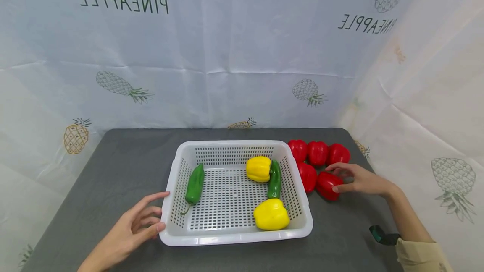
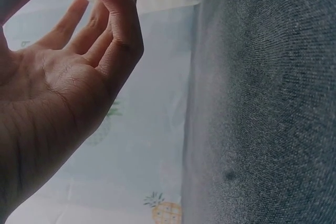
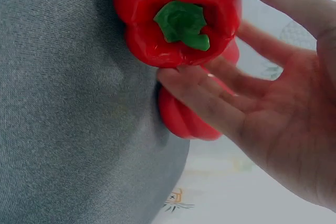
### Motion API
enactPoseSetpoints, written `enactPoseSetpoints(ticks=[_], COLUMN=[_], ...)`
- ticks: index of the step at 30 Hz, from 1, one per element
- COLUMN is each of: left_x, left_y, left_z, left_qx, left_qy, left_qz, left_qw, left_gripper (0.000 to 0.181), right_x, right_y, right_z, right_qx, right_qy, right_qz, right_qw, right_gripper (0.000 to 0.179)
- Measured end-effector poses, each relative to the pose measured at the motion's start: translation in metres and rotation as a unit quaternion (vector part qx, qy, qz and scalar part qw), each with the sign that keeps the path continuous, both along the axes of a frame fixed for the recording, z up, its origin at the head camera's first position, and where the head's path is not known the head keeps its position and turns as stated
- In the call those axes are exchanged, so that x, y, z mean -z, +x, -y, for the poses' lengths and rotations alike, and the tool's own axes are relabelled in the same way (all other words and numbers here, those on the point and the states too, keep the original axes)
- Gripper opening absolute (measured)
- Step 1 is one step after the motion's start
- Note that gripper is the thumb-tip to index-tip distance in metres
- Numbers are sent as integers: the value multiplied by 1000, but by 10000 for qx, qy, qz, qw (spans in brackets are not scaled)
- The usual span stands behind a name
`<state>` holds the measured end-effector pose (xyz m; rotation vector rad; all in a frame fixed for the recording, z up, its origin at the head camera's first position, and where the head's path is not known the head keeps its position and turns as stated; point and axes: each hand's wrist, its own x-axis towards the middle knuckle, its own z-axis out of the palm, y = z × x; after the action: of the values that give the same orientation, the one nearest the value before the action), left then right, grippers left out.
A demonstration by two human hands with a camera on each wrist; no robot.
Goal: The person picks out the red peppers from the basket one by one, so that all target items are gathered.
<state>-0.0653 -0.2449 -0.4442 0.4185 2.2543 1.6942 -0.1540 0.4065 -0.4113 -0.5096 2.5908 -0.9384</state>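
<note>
A white plastic basket (image 1: pixel 234 238) holds a long green pepper (image 1: pixel 195 184) at left, plus two yellow bell peppers, the rear one (image 1: pixel 258 169) and the front one (image 1: pixel 271 214), and a dark green pepper (image 1: pixel 274 179) at right. Against the basket's left rim, my left hand (image 1: pixel 130 226) touches with thumb and fingertips, its fingers loosely bent. To the right of the basket my right hand (image 1: pixel 357 179) holds a red bell pepper (image 1: pixel 327 186) between thumb and fingers. The right wrist view shows that pepper's green stem (image 3: pixel 182 24) facing the camera.
Several other red bell peppers (image 1: pixel 317 153) lie beside the basket's right wall on the grey tabletop (image 1: pixel 124 167). A dark green object (image 1: pixel 382 236) lies by the right forearm. A pineapple-print cloth (image 1: pixel 234 53) hangs behind the table and along both sides.
</note>
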Motion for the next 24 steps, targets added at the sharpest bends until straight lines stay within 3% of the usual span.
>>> enactPoseSetpoints(ticks=[7, 13, 18, 21, 24], left_x=[1, 3, 2, 3, 4], left_y=[-1, -3, -2, -2, -3], left_z=[1, 1, 0, 1, 2], left_qx=[-82, -103, -192, -153, -88], left_qy=[-150, -280, -406, -348, -213], left_qz=[254, 483, 629, 517, 316], left_qw=[9995, 9984, 9970, 9979, 9992], left_gripper=[66, 68, 69, 69, 68], right_x=[-2, 4, 7, 7, 9], right_y=[0, 3, 10, 13, 14], right_z=[-9, -13, -13, -10, -6], right_qx=[-240, -401, 58, 470, 586], right_qy=[-465, -903, -750, -445, -171], right_qz=[430, 86, -347, -295, -146], right_qw=[9977, 9951, 9966, 9975, 9980], right_gripper=[58, 62, 61, 62, 65])
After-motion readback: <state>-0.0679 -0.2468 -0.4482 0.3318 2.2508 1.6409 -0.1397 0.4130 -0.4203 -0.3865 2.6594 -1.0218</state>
